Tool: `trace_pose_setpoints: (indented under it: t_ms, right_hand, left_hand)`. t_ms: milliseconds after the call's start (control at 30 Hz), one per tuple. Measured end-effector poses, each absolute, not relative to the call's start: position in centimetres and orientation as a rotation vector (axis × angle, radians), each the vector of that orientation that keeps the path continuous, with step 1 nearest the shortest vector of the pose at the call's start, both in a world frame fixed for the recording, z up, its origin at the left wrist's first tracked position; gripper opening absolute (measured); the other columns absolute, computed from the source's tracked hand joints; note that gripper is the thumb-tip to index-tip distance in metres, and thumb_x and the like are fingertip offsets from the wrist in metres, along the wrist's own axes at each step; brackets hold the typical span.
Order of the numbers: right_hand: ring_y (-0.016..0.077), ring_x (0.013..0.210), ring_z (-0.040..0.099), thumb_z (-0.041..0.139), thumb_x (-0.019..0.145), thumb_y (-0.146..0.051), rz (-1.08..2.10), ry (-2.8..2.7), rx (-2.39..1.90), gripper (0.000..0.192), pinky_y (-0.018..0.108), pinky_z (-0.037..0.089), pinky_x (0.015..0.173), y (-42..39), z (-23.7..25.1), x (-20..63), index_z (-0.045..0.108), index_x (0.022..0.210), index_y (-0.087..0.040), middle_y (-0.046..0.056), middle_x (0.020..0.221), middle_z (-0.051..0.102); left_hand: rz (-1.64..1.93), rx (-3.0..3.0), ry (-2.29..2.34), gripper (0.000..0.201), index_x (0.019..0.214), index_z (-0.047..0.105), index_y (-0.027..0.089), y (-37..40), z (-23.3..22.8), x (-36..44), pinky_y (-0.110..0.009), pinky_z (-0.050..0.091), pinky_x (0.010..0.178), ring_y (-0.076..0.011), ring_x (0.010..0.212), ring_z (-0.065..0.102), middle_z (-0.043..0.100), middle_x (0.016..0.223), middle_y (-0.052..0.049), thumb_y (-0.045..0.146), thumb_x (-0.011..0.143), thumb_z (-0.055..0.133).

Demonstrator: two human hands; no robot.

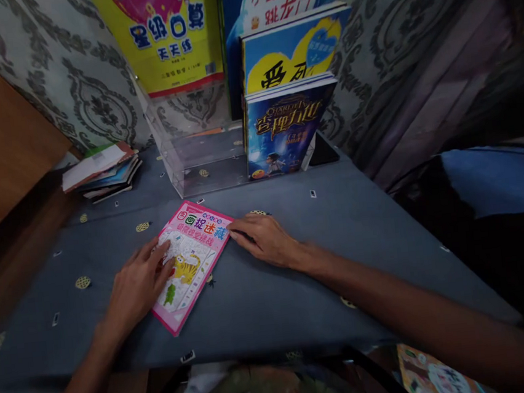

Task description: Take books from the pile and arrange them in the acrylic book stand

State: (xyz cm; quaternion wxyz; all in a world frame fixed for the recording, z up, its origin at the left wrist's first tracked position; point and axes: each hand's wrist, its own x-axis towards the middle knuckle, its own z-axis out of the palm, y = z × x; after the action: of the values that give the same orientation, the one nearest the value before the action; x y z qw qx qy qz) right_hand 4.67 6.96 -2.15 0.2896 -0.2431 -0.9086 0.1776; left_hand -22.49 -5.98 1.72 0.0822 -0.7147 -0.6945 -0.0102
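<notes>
A pink picture book [189, 259] with a yellow cat on its cover lies at a slant on the table, closed. My left hand [140, 279] rests on its left side, fingers stretched out over the cover. At the book's upper right corner, my right hand [263, 236] pinches the edge between thumb and fingers. Just beyond the book stands a clear acrylic book rack [175, 161]. In it, a dark blue book [283, 132] leans upright in front of a blue and yellow book [294, 51].
A small stack of books [104, 171] lies at the back left of the cloth-covered table [338, 214]. A yellow workbook [173, 44] and a tall blue book [244, 13] stand at the back. A dark flat object [325, 152] lies behind the rack's right end. Another book [437, 374] is below the table edge.
</notes>
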Motion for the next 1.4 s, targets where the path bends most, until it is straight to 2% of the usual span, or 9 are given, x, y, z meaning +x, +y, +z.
trace_pose_setpoints:
  t_ms: [233, 367, 500, 600, 667, 800, 1067, 1267, 1400]
  right_hand:
    - [0.027, 0.116, 0.064, 0.045, 0.102, -0.024, 0.518, -2.502, -0.591, 0.027, 0.047, 0.05, 0.102, 9.9, -2.7, 3.6, 0.067, 0.117, -0.017, 0.015, 0.12, 0.071]
    - [0.0262, 0.124, 0.06, 0.045, 0.103, -0.025, 0.537, -2.526, -0.573, 0.03, 0.049, 0.045, 0.109, 11.2, -2.9, 3.3, 0.065, 0.123, -0.02, 0.013, 0.128, 0.069]
    - [0.0276, 0.129, 0.058, 0.044, 0.103, -0.027, 0.548, -2.556, -0.603, 0.032, 0.05, 0.043, 0.11, 11.4, -3.2, 3.4, 0.065, 0.126, -0.019, 0.013, 0.134, 0.067]
    - [0.0285, 0.134, 0.054, 0.043, 0.103, -0.029, 0.573, -2.558, -0.61, 0.035, 0.053, 0.042, 0.112, 11.3, -3.5, 3.6, 0.063, 0.131, -0.021, 0.011, 0.14, 0.063]
    - [0.0289, 0.137, 0.051, 0.043, 0.103, -0.03, 0.582, -2.567, -0.607, 0.037, 0.053, 0.04, 0.114, 11.3, -3.6, 3.8, 0.062, 0.134, -0.021, 0.011, 0.144, 0.06]
    - [0.0293, 0.141, 0.048, 0.042, 0.104, -0.031, 0.573, -2.587, -0.619, 0.039, 0.055, 0.038, 0.116, 10.9, -3.6, 4.0, 0.062, 0.135, -0.019, 0.012, 0.146, 0.059]
    - [0.0283, 0.131, 0.057, 0.044, 0.104, -0.034, 0.65, -2.492, -0.479, 0.036, 0.054, 0.044, 0.109, 7.6, -3.0, 3.8, 0.068, 0.127, -0.02, 0.011, 0.127, 0.072]
    - [0.0221, 0.113, 0.069, 0.041, 0.105, -0.039, 0.961, -2.298, -0.497, 0.04, 0.041, 0.053, 0.099, 3.2, -2.3, 3.2, 0.068, 0.127, -0.019, 0.011, 0.123, 0.074]
    - [0.0207, 0.099, 0.073, 0.041, 0.105, -0.041, 1.059, -2.192, -0.622, 0.041, 0.039, 0.055, 0.094, 1.0, -2.1, 3.4, 0.072, 0.12, -0.02, 0.007, 0.103, 0.079]
  left_hand:
    - [0.086, -1.982, -2.068, 0.045, 0.131, 0.063, 0.02, -6.9, 2.1, -19.5, -0.04, 0.057, 0.078, -0.0307, 0.101, 0.066, 0.067, 0.119, -0.016, 0.044, 0.102, 0.04]
    - [0.2, -2.0, -2.047, 0.046, 0.13, 0.064, 0.021, -7.2, 2.8, -18.7, -0.046, 0.056, 0.08, -0.0334, 0.096, 0.066, 0.068, 0.112, -0.016, 0.05, 0.1, 0.045]
    - [0.133, -2.221, -1.996, 0.054, 0.136, 0.061, 0.025, -8.4, 2.8, -19.3, -0.055, 0.05, 0.1, -0.0353, 0.117, 0.062, 0.064, 0.131, -0.015, 0.059, 0.094, 0.055]
    - [-0.015, -2.465, -1.952, 0.058, 0.142, 0.055, 0.029, -9.6, 2.3, -19.7, -0.054, 0.044, 0.111, -0.0332, 0.137, 0.05, 0.055, 0.147, -0.012, 0.06, 0.093, 0.057]
    - [-0.059, -2.546, -1.956, 0.055, 0.143, 0.054, 0.028, -10.3, 2.1, -19.5, -0.051, 0.045, 0.113, -0.0312, 0.142, 0.046, 0.053, 0.151, -0.011, 0.055, 0.095, 0.057]
    - [-0.113, -2.589, -1.885, 0.039, 0.134, 0.062, 0.025, -11.0, 2.0, -18.5, -0.046, 0.047, 0.113, -0.0276, 0.14, 0.05, 0.06, 0.144, -0.009, 0.042, 0.1, 0.054]
    - [-0.448, -2.579, -1.608, 0.029, 0.118, 0.071, 0.023, -11.3, 1.4, -18.9, -0.037, 0.057, 0.101, -0.0217, 0.125, 0.064, 0.075, 0.122, -0.004, 0.032, 0.104, 0.048]
    - [-0.539, -2.621, -1.596, 0.033, 0.115, 0.073, 0.022, -10.9, 1.3, -19.3, -0.041, 0.057, 0.099, -0.0223, 0.12, 0.067, 0.076, 0.117, -0.004, 0.032, 0.105, 0.043]
    - [-0.52, -2.597, -1.596, 0.033, 0.113, 0.073, 0.02, -11.2, 0.6, -19.1, -0.044, 0.055, 0.1, -0.0254, 0.12, 0.065, 0.075, 0.117, -0.007, 0.033, 0.104, 0.044]
